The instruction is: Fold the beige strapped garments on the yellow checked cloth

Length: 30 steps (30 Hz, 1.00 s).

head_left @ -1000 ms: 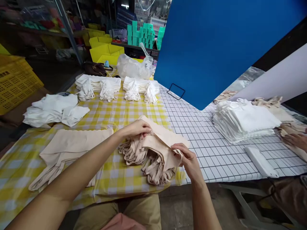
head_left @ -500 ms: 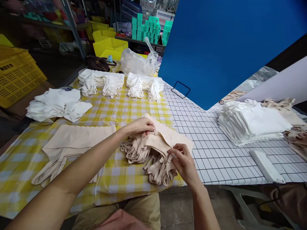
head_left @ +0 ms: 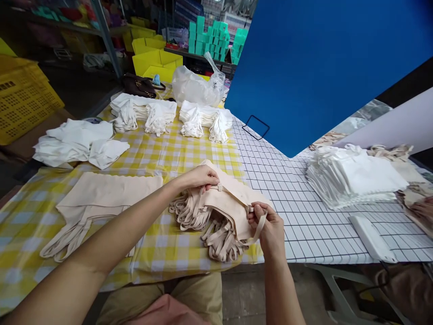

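Note:
A stack of beige strappy tops [head_left: 216, 198] lies folded in front of me, its straps bunched along the near side. My left hand [head_left: 205, 177] is closed at the upper left of the stack, pinching the top garment near a strap's base. My right hand [head_left: 267, 225] is closed on a beige shoulder strap [head_left: 260, 229], which loops out below the fingers at the stack's right side. Left of the stack, partly behind my left forearm, a smaller pile of beige tops [head_left: 111, 189] lies flat with straps toward me.
Two stacks of white tops [head_left: 144, 108] and a clear plastic bag [head_left: 196, 85] are at the back. Loose white garments [head_left: 77, 142] lie left. A tall blue board [head_left: 304, 76] rises at the right back. A white pile [head_left: 355, 174] and a white elongated device [head_left: 372, 238] lie right.
My right hand has shifted slightly right and now pulls a strap out over the stack's edge. My left hand has kept its pinch on the top garment.

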Available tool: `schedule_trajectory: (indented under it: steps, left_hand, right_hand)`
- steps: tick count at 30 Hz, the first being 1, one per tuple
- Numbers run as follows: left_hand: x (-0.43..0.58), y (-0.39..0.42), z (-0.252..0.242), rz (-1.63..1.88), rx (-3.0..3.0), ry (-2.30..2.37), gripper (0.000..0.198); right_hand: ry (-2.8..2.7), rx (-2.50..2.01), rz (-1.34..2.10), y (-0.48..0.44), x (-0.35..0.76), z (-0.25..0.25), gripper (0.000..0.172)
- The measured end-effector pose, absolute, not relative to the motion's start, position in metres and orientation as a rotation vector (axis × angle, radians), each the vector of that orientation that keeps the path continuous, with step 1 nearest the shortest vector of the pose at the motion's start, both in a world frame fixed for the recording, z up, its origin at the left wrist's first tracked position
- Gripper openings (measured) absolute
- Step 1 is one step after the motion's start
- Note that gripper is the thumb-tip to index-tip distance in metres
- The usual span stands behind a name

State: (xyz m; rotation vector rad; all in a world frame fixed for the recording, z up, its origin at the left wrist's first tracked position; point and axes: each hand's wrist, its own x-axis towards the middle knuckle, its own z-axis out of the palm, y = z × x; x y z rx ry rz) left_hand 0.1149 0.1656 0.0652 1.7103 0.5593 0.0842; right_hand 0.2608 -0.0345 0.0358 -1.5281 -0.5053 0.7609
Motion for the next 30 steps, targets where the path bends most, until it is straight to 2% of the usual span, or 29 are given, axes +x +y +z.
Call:
schedule_trajectory:
  steps: [8,12,15,18,30]
  left_hand:
    - [0.115,0.163,0.063,0.107,1.76,0.576,0.02]
    - [0.107,0.151,0.066,0.213,1.892,0.662,0.013]
    - [0.092,0.133,0.068,0.274,1.906,0.803,0.022]
    - [0.072,0.116,0.066,0.305,1.833,0.875,0.027]
    - [0.036,0.092,0.053,0.476,1.414,0.805,0.03]
  right_hand:
    - [-0.451,-1.458,0.793,-0.032,0.262,0.034,0.028]
    - [-0.446,-1.466,0.787,-0.036,0.258,0.036,0.029]
    - [-0.431,-1.482,0.813,-0.043,0.253,0.039,0.036]
    - [-0.42,-1.46,0.895,-0.053,0.247,0.041,0.043]
    - [-0.496,-1.43,1.171,-0.099,0.227,0.037,0.039]
